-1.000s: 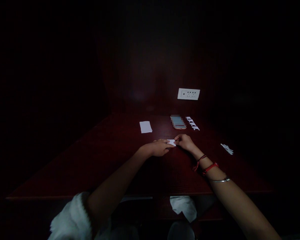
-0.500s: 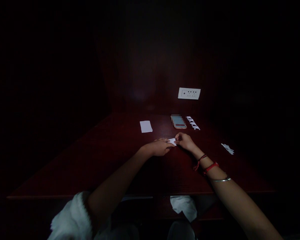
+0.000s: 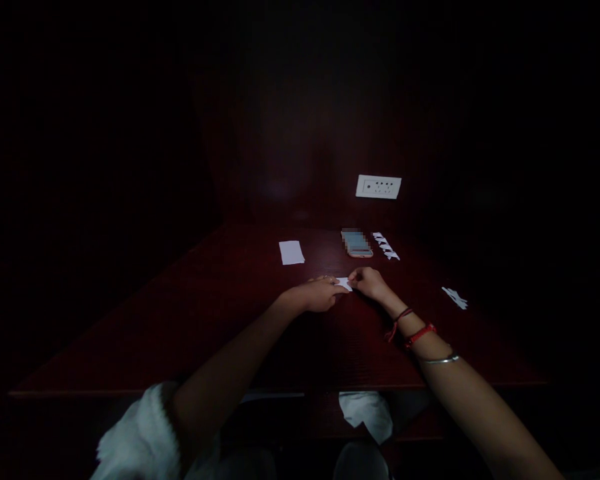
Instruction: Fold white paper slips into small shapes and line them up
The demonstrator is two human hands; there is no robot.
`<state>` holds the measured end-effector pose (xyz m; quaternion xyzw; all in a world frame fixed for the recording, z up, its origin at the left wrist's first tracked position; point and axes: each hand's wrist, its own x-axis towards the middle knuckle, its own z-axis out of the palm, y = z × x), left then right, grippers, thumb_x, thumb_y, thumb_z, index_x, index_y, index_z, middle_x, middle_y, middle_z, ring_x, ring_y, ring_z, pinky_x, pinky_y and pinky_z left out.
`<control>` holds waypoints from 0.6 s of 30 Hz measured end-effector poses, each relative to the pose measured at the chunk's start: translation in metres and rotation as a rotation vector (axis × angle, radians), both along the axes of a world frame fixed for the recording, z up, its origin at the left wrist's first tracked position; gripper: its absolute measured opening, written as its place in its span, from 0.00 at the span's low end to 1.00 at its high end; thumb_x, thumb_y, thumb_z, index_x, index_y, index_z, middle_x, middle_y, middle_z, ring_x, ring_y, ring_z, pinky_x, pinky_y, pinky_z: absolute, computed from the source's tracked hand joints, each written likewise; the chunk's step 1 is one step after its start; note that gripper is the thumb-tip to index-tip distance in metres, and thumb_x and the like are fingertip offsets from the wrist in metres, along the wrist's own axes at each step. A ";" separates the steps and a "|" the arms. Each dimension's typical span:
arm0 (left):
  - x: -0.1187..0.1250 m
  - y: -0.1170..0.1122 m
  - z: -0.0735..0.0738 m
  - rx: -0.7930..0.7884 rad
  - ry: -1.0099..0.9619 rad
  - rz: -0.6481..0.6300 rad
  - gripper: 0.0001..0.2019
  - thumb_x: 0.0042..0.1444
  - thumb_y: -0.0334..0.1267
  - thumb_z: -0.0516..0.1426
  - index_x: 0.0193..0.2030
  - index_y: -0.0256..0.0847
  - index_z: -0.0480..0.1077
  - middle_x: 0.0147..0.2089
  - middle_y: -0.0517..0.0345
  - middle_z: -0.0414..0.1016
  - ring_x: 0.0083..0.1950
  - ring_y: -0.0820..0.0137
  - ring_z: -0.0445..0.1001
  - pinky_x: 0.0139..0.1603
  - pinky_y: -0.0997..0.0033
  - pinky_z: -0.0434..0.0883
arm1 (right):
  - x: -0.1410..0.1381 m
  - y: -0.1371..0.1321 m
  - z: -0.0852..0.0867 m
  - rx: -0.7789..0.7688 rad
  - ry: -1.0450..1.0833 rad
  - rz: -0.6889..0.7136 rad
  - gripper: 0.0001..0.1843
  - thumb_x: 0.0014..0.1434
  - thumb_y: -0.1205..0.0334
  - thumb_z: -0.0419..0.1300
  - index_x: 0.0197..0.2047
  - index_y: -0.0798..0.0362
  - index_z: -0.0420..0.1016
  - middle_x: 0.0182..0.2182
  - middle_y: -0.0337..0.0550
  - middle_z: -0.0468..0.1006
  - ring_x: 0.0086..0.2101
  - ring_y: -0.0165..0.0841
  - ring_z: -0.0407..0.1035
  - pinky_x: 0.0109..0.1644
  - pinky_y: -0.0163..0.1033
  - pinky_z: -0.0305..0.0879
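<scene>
One white paper (image 3: 343, 284), running crosswise, left hand (image 3: 321, 295) to right hand (image 3: 371, 283)

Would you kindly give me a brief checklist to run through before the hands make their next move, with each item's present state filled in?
1. Left hand on the small white paper: ok, it covers the paper's left part.
2. Right hand at the paper's right end: ok, fingertips are at that edge.
3. White paper stack apart from both hands: ok, it lies beyond the left hand.
4. Phone apart from both hands: ok, it lies beyond them.
5. Loose white strips gathered neatly: not ok, they lie crossed at the right.
6. Creases in the small white paper lined up: cannot tell, too small and partly covered.
</scene>
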<state>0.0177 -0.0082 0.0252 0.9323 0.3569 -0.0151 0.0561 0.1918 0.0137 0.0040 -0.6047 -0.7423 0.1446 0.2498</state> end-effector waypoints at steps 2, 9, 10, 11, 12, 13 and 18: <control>0.000 0.000 0.000 -0.005 0.003 0.004 0.19 0.53 0.35 0.43 0.52 0.55 0.51 0.56 0.59 0.50 0.56 0.62 0.49 0.50 0.57 0.53 | 0.000 0.001 0.000 0.012 -0.010 -0.002 0.07 0.43 0.65 0.56 0.29 0.56 0.70 0.25 0.42 0.73 0.26 0.26 0.65 0.30 0.28 0.56; 0.001 -0.001 0.003 -0.009 0.026 0.009 0.20 0.52 0.34 0.43 0.53 0.55 0.51 0.56 0.59 0.49 0.56 0.63 0.49 0.51 0.58 0.52 | 0.001 0.001 -0.001 0.021 -0.022 0.007 0.07 0.42 0.64 0.56 0.29 0.55 0.70 0.25 0.41 0.72 0.25 0.26 0.64 0.29 0.28 0.56; 0.001 -0.002 0.004 -0.013 0.030 0.014 0.20 0.52 0.34 0.43 0.53 0.55 0.51 0.56 0.59 0.50 0.56 0.63 0.49 0.51 0.57 0.52 | 0.002 0.001 -0.001 0.027 -0.020 0.006 0.07 0.42 0.64 0.56 0.29 0.55 0.70 0.25 0.40 0.72 0.25 0.26 0.64 0.29 0.28 0.56; 0.001 -0.003 0.004 -0.018 0.033 0.021 0.20 0.52 0.34 0.43 0.53 0.55 0.50 0.56 0.59 0.50 0.56 0.63 0.49 0.51 0.57 0.52 | 0.002 0.002 -0.001 0.033 -0.018 0.003 0.07 0.42 0.64 0.56 0.28 0.55 0.69 0.24 0.40 0.72 0.25 0.25 0.64 0.29 0.28 0.56; 0.001 -0.003 0.005 -0.023 0.035 0.028 0.20 0.52 0.34 0.43 0.53 0.55 0.50 0.57 0.58 0.49 0.56 0.63 0.48 0.51 0.56 0.52 | 0.002 0.002 -0.002 0.038 -0.016 0.001 0.07 0.42 0.64 0.56 0.28 0.55 0.69 0.24 0.40 0.72 0.25 0.25 0.64 0.29 0.28 0.56; 0.001 -0.004 0.005 -0.027 0.036 0.031 0.21 0.52 0.35 0.43 0.53 0.55 0.50 0.57 0.58 0.49 0.57 0.62 0.48 0.51 0.56 0.52 | 0.002 0.002 -0.002 0.044 -0.013 0.002 0.07 0.42 0.64 0.57 0.28 0.55 0.69 0.24 0.40 0.71 0.24 0.25 0.64 0.29 0.29 0.56; 0.001 -0.004 0.005 -0.025 0.036 0.028 0.22 0.51 0.32 0.44 0.53 0.55 0.50 0.57 0.59 0.48 0.57 0.62 0.48 0.51 0.56 0.52 | 0.003 0.003 -0.004 0.073 -0.006 0.015 0.07 0.41 0.64 0.57 0.28 0.55 0.67 0.25 0.39 0.71 0.24 0.25 0.63 0.29 0.28 0.56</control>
